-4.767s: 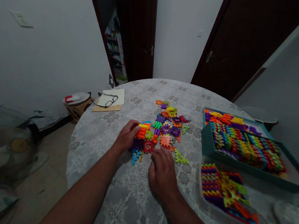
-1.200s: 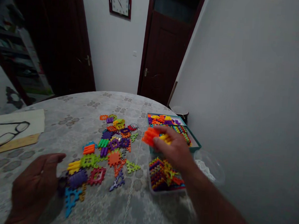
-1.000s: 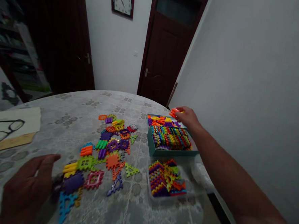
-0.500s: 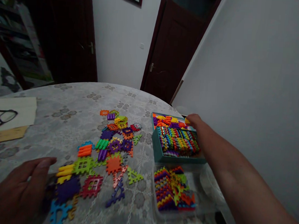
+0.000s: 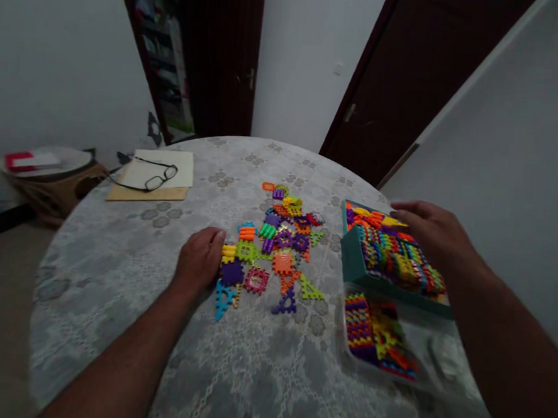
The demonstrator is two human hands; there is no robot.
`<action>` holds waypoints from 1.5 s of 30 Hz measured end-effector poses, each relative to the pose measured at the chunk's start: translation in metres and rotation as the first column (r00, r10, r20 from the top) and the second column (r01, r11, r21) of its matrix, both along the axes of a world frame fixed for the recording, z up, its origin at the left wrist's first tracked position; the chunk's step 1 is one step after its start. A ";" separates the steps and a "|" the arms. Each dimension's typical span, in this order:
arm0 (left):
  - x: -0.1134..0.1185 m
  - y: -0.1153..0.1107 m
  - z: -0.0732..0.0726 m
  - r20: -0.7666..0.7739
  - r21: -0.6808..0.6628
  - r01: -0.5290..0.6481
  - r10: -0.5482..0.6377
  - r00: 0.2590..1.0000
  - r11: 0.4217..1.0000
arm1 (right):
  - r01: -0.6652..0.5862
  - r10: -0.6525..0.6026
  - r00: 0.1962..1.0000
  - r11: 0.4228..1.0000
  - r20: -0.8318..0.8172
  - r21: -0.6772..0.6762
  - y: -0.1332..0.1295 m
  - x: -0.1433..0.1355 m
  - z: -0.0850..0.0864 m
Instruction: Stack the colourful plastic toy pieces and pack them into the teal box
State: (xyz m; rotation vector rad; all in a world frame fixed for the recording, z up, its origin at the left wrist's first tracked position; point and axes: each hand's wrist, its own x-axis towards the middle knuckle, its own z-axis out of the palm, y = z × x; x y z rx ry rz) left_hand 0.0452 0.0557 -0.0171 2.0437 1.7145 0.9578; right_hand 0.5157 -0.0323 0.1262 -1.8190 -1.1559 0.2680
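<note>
Beside the left edge of a spread of interlocking plastic building pieces point(image 5: 282, 263), my left hand point(image 5: 200, 254) rests on the table with its fingers curled together. Its fingertips are next to a yellow ribbed piece point(image 5: 228, 251) and a dark purple square point(image 5: 232, 273); whatever may be under the fingers is hidden. My right hand point(image 5: 431, 231) hovers over the far part of a teal box point(image 5: 354, 258), fingers stretched out and apart. Yellow pieces point(image 5: 394, 222) lie just below its fingertips, among loose orange and purple ones. The near part of the box has tightly stacked rows of multicoloured pieces point(image 5: 394, 257).
In front of the teal box stands a clear plastic tub point(image 5: 350, 355) with more pieces. Eyeglasses point(image 5: 155, 181) lie on paper point(image 5: 180, 168) at the far left of the round table point(image 5: 250, 371). A wall point(image 5: 521, 186) runs along the right.
The view has swung left and pulled back. My left hand's fingers are now curled more closely. My right hand is still over the box, its fingers now more spread above the loose pieces.
</note>
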 end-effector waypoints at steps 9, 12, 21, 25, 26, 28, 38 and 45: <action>-0.007 0.001 -0.010 -0.207 -0.052 0.266 -0.271 0.940 0.963 | -0.584 0.640 0.710 0.768 0.294 -0.261 -0.049 -0.233 -0.077; -0.010 -0.001 -0.007 -0.243 -0.081 0.296 -0.307 0.920 0.952 | -0.480 0.587 0.738 0.803 0.331 -0.354 -0.039 -0.263 -0.112; -0.015 0.010 -0.012 0.111 -0.050 0.415 -0.408 0.906 0.909 | -0.334 0.467 0.794 0.870 0.388 -0.363 -0.039 -0.286 -0.157; -0.013 0.010 -0.011 0.142 -0.109 0.404 -0.388 0.911 0.908 | -0.364 0.501 0.762 0.856 0.411 -0.368 -0.043 -0.285 -0.160; -0.013 0.008 -0.010 0.133 -0.125 0.411 -0.395 0.909 0.903 | -0.376 0.508 0.756 0.853 0.413 -0.361 -0.044 -0.285 -0.160; -0.011 0.005 -0.009 0.113 -0.129 0.448 -0.436 0.893 0.885 | -0.395 0.517 0.748 0.851 0.416 -0.346 -0.045 -0.284 -0.159; 0.000 0.002 -0.007 0.039 -0.017 0.357 -0.356 0.934 0.934 | -0.451 0.564 0.723 0.823 0.400 -0.345 -0.047 -0.280 -0.159; 0.004 0.007 0.004 0.081 -0.046 0.339 -0.335 0.939 0.940 | -0.451 0.565 0.736 0.820 0.372 -0.354 -0.044 -0.280 -0.157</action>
